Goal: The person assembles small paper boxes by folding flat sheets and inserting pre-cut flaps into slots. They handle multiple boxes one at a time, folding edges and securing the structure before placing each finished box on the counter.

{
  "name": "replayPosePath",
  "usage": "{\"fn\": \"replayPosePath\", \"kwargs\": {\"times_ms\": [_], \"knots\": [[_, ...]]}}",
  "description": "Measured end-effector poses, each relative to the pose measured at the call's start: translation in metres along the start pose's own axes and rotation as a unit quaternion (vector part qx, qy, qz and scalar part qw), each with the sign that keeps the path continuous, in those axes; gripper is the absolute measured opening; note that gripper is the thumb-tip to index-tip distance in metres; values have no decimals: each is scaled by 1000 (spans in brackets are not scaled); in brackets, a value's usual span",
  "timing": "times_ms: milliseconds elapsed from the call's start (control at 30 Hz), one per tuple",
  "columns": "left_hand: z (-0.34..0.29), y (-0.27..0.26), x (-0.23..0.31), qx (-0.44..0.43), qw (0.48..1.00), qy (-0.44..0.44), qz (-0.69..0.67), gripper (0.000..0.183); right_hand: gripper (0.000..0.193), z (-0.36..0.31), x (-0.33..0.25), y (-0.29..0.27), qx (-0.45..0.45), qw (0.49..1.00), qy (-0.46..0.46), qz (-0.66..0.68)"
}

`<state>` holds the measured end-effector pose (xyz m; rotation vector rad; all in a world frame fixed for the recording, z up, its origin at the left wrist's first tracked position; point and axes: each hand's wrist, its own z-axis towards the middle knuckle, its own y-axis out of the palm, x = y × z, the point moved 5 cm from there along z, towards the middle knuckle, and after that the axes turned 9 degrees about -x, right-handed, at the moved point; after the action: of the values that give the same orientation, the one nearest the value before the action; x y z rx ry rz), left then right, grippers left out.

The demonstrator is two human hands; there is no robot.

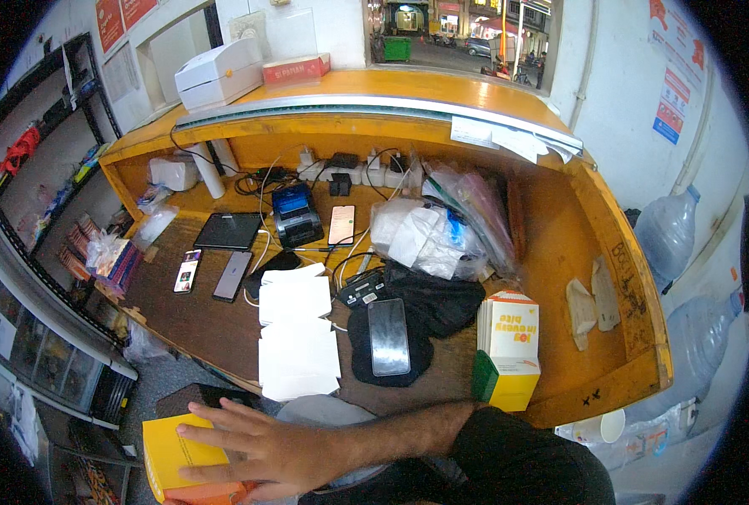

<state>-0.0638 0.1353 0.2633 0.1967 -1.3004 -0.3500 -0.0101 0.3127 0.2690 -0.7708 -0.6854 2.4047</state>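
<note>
My right hand (265,450) reaches across to the lower left, its fingers spread over a yellow and orange carton (165,450). The fingers lie against the carton's side rather than wrapped round it. My left hand is not in view. An opened-out white cardboard blank (298,358) lies flat on the desk, beyond my right hand. A stack of yellow, white and green folded cartons (509,345) stands at the desk's right front.
A dark phone (389,337) lies on black cloth (450,303). Further back are two more phones (234,276) (187,271), a black tablet (228,230), a small printer (297,216), cables and plastic bags (429,236). A raised wooden shelf (374,84) borders the desk (164,290).
</note>
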Motion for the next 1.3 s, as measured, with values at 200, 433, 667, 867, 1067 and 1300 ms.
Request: {"fn": "replayPosePath", "kwargs": {"times_ms": [200, 433, 667, 867, 1067, 1300], "knots": [[2, -23, -21, -66, 997, -5, 49, 56, 75, 0, -2, 15, 10, 998, -43, 53], [-9, 2, -23, -118, 964, 119, 208, 48, 62, -3, 3, 27, 48, 994, -6, 99], [-16, -3, -20, -82, 957, 141, 239, 56, 69, -8, 3, 23, 78, 987, 28, 139], [-13, -2, -20, -101, 955, 147, 235, 53, 61, -14, 5, 26, 105, 988, 18, 111], [-13, 4, -17, -222, 893, 153, 360, 58, 40, -9, 10, 2, 108, 958, 113, 240], [-9, 13, -15, -140, 904, 156, 372, 31, 31, -11, 9, 5, 66, 992, 77, 71]]}}
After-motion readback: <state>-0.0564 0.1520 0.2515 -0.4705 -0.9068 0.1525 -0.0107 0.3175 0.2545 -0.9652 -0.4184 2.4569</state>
